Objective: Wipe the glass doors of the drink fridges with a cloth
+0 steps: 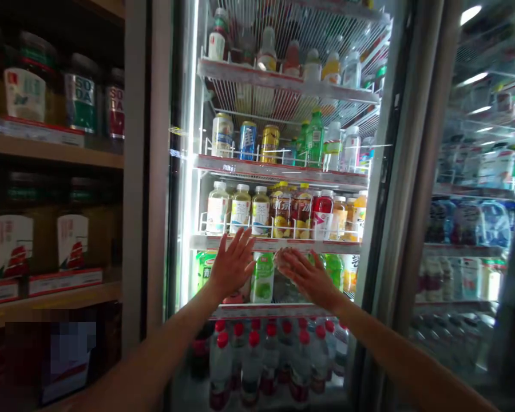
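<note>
Both my arms reach into an open, lit drinks fridge. My left hand (233,264) is open, fingers spread upward in front of the shelf edge (240,243), next to a pale green bottle (262,278). My right hand (305,276) is open too, fingers stretched flat to the left, right by a clear bottle (283,260) and green bottles (333,269) on the same shelf. Neither hand holds anything.
Wire shelves above carry yellow tea bottles (240,209), a red drink (323,213) and cans (248,140). Red-capped water bottles (257,355) fill the bottom. The glass fridge door (467,200) stands open at the right. Wooden shelves with jars (79,100) stand at the left.
</note>
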`<state>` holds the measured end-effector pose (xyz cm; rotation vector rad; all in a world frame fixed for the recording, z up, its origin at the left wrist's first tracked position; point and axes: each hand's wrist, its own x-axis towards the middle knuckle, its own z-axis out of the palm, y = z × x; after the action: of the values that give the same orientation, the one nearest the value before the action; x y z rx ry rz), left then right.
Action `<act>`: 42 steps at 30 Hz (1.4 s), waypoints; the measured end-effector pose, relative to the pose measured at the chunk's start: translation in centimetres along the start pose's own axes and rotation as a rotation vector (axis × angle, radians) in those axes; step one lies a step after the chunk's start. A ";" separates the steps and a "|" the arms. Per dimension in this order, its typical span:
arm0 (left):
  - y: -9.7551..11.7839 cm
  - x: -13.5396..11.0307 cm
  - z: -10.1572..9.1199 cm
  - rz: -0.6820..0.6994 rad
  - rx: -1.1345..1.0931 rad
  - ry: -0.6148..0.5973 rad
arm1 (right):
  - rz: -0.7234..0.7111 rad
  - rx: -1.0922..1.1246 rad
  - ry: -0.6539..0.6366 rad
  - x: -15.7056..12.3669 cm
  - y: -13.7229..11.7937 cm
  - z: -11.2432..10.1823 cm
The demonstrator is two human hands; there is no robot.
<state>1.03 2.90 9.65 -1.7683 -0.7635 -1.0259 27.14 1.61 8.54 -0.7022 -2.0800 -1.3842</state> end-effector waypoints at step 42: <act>11.8 -5.0 2.7 0.046 -0.110 -0.193 | 0.692 -0.152 0.071 -12.2 -1.4 1.2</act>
<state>9.34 0.62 -0.19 -1.9918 -0.7931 -0.8906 34.78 0.74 -1.07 -1.2651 -1.4634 -1.1363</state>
